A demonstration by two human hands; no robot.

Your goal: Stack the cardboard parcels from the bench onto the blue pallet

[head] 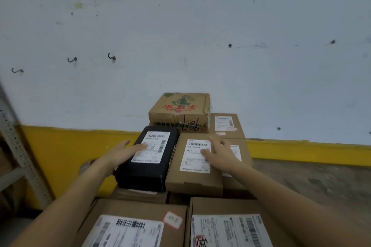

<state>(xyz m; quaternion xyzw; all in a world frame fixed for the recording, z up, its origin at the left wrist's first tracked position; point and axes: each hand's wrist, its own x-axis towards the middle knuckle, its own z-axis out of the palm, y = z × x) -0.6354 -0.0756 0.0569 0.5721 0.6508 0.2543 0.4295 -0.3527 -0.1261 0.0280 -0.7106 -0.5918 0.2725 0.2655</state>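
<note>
Status: both hands flat, fingers straight, gripping nothing — left hand (122, 152) rests on the black parcel (146, 172), right hand (220, 151) on the flat brown parcel (180, 179) touching it. Both parcels sit atop the stack, before the printed carton (179, 111); blue pallet hidden. Likely squaring-up: press down, slide edges flush with the tier below — no overhang.
</note>
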